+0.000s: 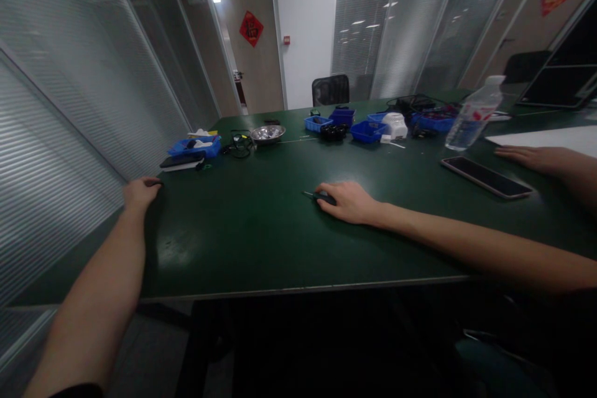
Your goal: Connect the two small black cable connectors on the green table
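Green flat-topped bench (pixel 252 230) | plain white wall (pixel 305 25) | black mesh-backed chair (pixel 330 91) beyond | glass partitions with pale slatted blinds (pixel 60 68), reflecting lights

"Where's the small dark-handled tool with a thin metal tip (pixel 325 199)?"

"In the right hand (pixel 351 202), over the flat green table (pixel 242 236). Call that the clock's middle."

"What's at 10 o'clock?"

"A blue plastic tray (pixel 212 147). A flat black-and-white thing (pixel 180 163) is just in front of it."

"And 11?"

"A round silver metal bowl (pixel 267 134)."

"What about 1?"

"A deep blue plastic box (pixel 367 132). A white plastic tub (pixel 396 125) is just right of it."

"And 2?"

"A clear plastic bottle (pixel 472 117). A flat black phone (pixel 485 176) is at 3, near it."
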The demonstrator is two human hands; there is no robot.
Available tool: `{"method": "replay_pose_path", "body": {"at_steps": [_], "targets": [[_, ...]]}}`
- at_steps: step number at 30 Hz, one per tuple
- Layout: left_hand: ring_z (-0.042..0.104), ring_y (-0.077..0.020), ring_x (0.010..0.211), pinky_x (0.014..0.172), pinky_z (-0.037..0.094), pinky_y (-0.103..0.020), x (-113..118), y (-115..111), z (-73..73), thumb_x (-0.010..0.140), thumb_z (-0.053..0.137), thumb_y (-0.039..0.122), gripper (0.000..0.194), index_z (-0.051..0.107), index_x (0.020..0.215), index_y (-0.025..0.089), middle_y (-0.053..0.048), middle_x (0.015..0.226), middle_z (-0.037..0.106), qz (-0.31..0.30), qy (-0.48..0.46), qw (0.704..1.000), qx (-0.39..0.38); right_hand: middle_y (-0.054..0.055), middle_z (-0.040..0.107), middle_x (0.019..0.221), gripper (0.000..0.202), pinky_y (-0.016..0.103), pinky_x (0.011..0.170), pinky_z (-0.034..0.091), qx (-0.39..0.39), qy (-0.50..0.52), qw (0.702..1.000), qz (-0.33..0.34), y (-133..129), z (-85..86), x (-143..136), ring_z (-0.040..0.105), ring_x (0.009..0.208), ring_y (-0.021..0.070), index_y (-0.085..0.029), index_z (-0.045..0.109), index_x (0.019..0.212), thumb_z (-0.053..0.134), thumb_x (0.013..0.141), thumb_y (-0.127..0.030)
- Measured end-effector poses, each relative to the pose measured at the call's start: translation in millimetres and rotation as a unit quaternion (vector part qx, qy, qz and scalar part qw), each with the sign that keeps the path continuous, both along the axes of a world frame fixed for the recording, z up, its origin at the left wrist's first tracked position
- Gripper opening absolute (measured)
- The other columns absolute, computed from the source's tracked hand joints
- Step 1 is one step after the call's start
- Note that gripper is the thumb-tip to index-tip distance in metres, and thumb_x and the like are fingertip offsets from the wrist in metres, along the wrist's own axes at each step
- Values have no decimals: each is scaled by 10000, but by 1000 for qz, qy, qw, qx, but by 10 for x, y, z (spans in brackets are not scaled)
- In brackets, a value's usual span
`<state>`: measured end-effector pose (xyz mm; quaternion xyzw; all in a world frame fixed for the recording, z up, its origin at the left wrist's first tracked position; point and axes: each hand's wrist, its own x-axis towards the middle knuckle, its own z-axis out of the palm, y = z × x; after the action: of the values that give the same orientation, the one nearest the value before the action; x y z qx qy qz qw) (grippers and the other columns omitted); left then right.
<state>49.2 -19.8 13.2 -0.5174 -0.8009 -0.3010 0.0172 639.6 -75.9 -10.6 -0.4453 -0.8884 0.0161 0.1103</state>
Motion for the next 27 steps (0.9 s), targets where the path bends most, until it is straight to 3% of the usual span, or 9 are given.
{"method": "replay_pose_path", "body": {"at_steps": [3,9,16,21,24,27], "targets": [[429,-158,606,726,338,-234,40,4,32,797,723,115,98,672,717,139,55,496,423,41,-7,999,-28,88,776,1044,427,335,712,446,3,2,1000,1,2,-4,6,694,816,235,-217,651,1349,500,1062,-495],[442,-181,626,752,371,-256,-5,80,1,837,676,152,94,701,749,131,29,530,435,56,11,997,-45,95,773,1069,432,338,716,450,-8,-2,1000,1,-3,13,-1,705,856,250,-221,646,1354,501,1060,-500],[484,-205,690,813,420,-289,-222,141,-130,915,639,196,191,772,1012,100,-12,657,547,46,68,995,-51,91,770,1027,439,333,695,441,-5,2,1000,3,-17,29,-1,692,818,239,-210,650,1352,490,1064,-500],[587,-274,869,906,476,-368,-301,200,-217,937,629,236,334,786,1199,101,-124,930,719,45,108,991,-59,95,771,1056,442,326,691,445,-12,1,1000,1,-16,26,-4,693,822,232,-210,648,1356,492,1064,-504],[620,-329,990,954,494,-434,-333,253,-281,999,562,282,397,777,1273,92,-212,1125,737,61,126,989,-49,101,771,1064,445,330,703,449,-5,-5,1000,-3,-11,24,-10,701,853,243,-209,652,1356,491,1065,-505],[631,-335,1065,1010,490,-454,-404,303,-340,1037,496,265,423,758,1316,84,-228,1221,727,64,139,988,-12,103,773,1064,448,334,703,452,-4,-7,1000,-4,-15,32,-15,704,861,250,-207,652,1360,489,1064,-501]]}}
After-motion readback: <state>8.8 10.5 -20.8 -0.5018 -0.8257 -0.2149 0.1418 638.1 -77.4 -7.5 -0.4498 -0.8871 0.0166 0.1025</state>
